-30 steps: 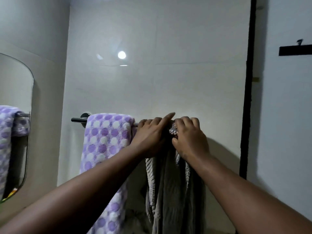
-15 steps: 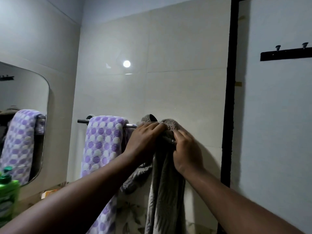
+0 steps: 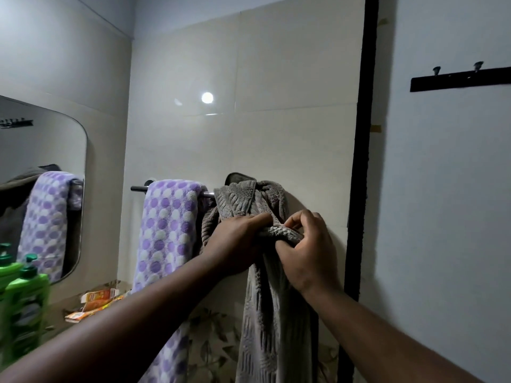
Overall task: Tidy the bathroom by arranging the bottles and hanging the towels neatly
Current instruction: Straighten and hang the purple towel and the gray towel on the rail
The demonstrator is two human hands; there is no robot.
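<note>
Gripping the bunched grey ribbed towel (image 3: 260, 286) on the metal towel rail (image 3: 139, 188), left hand (image 3: 237, 241) and right hand (image 3: 309, 250) both clamp its folds, right of the purple-dotted towel (image 3: 166, 233).

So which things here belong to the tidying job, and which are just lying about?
Job: grey towel, purple dotted towel, towel rail, green bottles, left hand, right hand.
Lying about: orange cartons, mirror, black hook rack.

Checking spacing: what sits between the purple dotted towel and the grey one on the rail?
Only a short bare stretch of rail, left of the grey towel; head view.
</note>
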